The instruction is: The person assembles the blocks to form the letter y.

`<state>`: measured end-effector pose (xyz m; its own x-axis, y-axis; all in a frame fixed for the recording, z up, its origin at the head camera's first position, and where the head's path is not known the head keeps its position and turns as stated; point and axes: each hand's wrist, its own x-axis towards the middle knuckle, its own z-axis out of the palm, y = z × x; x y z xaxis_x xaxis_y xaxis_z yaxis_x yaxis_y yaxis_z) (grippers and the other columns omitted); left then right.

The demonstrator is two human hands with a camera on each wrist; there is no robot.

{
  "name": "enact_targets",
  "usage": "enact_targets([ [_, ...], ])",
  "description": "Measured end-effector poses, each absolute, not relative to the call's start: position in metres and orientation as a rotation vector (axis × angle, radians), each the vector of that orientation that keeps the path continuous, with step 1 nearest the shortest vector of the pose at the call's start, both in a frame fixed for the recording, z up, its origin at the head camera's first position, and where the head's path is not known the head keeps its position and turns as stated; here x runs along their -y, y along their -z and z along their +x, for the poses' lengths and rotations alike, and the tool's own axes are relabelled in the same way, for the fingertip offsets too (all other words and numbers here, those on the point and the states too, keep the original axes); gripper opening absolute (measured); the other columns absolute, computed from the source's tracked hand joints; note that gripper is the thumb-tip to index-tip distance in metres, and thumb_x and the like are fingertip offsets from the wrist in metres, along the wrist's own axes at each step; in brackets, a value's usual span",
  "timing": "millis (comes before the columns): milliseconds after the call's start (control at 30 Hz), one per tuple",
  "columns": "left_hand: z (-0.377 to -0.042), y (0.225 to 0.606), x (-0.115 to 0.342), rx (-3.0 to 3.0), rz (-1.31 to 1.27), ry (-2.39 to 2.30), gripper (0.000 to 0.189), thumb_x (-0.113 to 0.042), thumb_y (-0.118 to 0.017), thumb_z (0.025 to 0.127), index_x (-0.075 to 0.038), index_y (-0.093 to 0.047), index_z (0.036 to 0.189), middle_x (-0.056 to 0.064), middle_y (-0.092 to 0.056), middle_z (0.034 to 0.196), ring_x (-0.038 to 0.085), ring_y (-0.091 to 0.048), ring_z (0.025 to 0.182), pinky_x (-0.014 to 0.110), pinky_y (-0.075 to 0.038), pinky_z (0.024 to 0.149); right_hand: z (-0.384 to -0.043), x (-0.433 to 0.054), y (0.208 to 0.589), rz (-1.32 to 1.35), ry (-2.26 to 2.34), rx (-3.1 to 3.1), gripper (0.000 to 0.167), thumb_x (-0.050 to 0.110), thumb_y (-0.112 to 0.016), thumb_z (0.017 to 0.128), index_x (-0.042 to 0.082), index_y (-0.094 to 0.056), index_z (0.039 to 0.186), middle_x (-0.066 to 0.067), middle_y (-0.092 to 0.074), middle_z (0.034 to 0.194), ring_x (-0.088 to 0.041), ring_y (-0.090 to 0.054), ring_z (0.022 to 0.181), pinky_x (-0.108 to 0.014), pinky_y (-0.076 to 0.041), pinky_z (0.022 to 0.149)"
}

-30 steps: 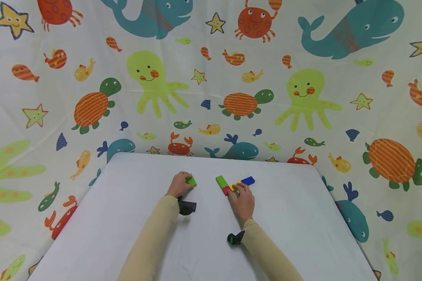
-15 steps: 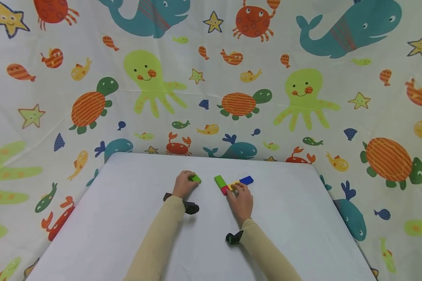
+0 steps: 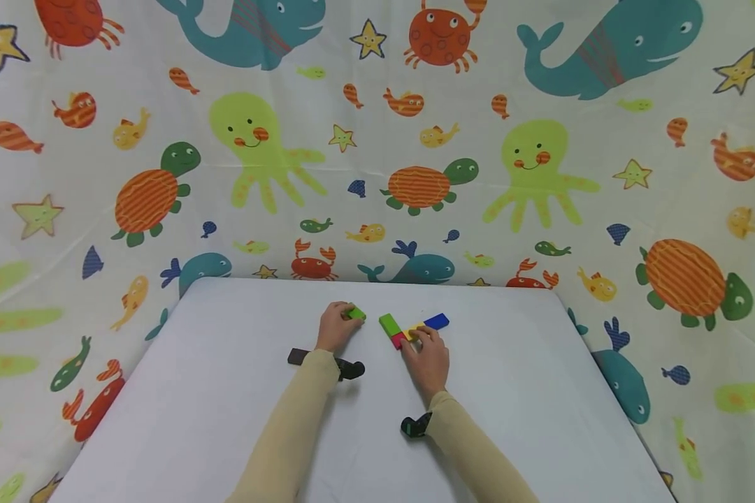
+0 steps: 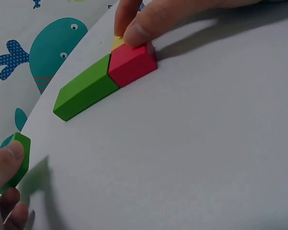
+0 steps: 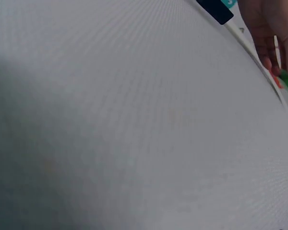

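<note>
In the head view my left hand [image 3: 336,325] pinches a green block [image 3: 356,314] near the back middle of the table. The left wrist view shows the thumb [image 4: 12,151] pressed on that block's face, tilted and raised above its shadow. To its right lies a row of blocks: another green block [image 3: 390,323] end to end with a red block [image 3: 398,340], then a yellow block [image 3: 410,335] at an angle and a blue block [image 3: 437,321] beyond. My right hand [image 3: 429,360] grips the yellow block, its thumb touching the red one; fingers partly hide both.
A white-covered table [image 3: 528,391] lies under everything, its back edge against a cloth [image 3: 377,105] printed with sea animals. Black wrist cameras [image 3: 350,369] stick out from both sleeves, close to the tabletop. The right wrist view shows mostly tabletop [image 5: 144,120].
My left hand has moved right with its green block, closer to the row, and its wrist has turned. The right hand stays on the blocks. The head view has shifted slightly.
</note>
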<state>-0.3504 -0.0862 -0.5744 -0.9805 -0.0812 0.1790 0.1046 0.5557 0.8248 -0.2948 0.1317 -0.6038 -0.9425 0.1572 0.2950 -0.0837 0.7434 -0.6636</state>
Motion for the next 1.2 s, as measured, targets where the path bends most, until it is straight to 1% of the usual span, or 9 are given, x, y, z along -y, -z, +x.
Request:
enact_targets([
  [67, -0.356, 0.572, 0.083, 2.581, -0.018, 1.405, 0.04, -0.012, -0.076, 0.084, 0.003, -0.066, 0.119, 0.022, -0.054, 0.13, 0.035, -0.053, 0.118, 0.046, -0.044, 0.1, -0.295, -0.132, 0.604, -0.05, -1.006, 2.607, 0.037, 0.039, -0.071, 0.089, 0.011, -0.071, 0.113, -0.006, -0.059, 0.126, -0.026, -0.054, 0.117, -0.045, -0.042, 0.095],
  [233, -0.363, 0.567, 0.078, 2.578, -0.029, 1.391, 0.04, -0.006, -0.074, 0.086, 0.006, -0.064, 0.122, 0.025, -0.052, 0.133, 0.035, -0.055, 0.114, 0.045, -0.046, 0.097, -0.296, -0.133, 0.604, -0.05, -0.982, 2.601, 0.036, 0.039, -0.071, 0.089, 0.011, -0.071, 0.113, -0.005, -0.06, 0.125, -0.026, -0.055, 0.117, -0.044, -0.043, 0.095],
  [433, -0.361, 0.571, 0.076, 2.63, -0.027, 1.32, 0.034, 0.0, -0.071, 0.084, 0.011, -0.065, 0.115, 0.03, -0.053, 0.128, 0.039, -0.057, 0.11, 0.048, -0.047, 0.093, -0.297, -0.132, 0.604, -0.063, -0.997, 2.607, 0.036, 0.04, -0.07, 0.089, 0.012, -0.071, 0.113, -0.004, -0.06, 0.125, -0.025, -0.054, 0.117, -0.045, -0.042, 0.097],
  [700, -0.365, 0.564, 0.066, 2.707, 0.03, 1.285, 0.035, -0.003, -0.071, 0.086, 0.012, -0.064, 0.117, 0.028, -0.053, 0.128, 0.04, -0.052, 0.119, 0.048, -0.042, 0.102, -0.298, -0.132, 0.606, -0.078, -0.996, 2.611, 0.037, 0.04, -0.07, 0.089, 0.012, -0.071, 0.113, -0.005, -0.059, 0.126, -0.026, -0.054, 0.117, -0.045, -0.042, 0.097],
  [833, -0.369, 0.565, 0.062, 2.723, 0.028, 1.26, 0.035, -0.002, -0.071, 0.086, 0.011, -0.065, 0.117, 0.028, -0.055, 0.127, 0.039, -0.052, 0.119, 0.048, -0.043, 0.102, -0.298, -0.133, 0.605, -0.084, -0.974, 2.611, 0.037, 0.04, -0.071, 0.089, 0.012, -0.071, 0.113, -0.005, -0.059, 0.126, -0.026, -0.054, 0.117, -0.045, -0.042, 0.097],
  [1000, -0.373, 0.569, 0.06, 2.682, -0.024, 1.252, 0.033, 0.001, -0.072, 0.083, 0.011, -0.066, 0.113, 0.029, -0.056, 0.125, 0.041, -0.053, 0.118, 0.049, -0.044, 0.1, -0.298, -0.133, 0.605, -0.072, -0.95, 2.619, 0.037, 0.041, -0.071, 0.088, 0.013, -0.071, 0.113, -0.005, -0.06, 0.124, -0.025, -0.055, 0.117, -0.044, -0.043, 0.095],
  [1200, -0.375, 0.571, 0.058, 2.662, -0.051, 1.291, 0.034, 0.001, -0.071, 0.082, 0.012, -0.066, 0.114, 0.03, -0.056, 0.127, 0.042, -0.052, 0.12, 0.049, -0.043, 0.101, -0.299, -0.132, 0.607, -0.074, -0.94, 2.605, 0.036, 0.04, -0.072, 0.088, 0.013, -0.071, 0.113, -0.004, -0.06, 0.124, -0.025, -0.055, 0.117, -0.044, -0.043, 0.096],
])
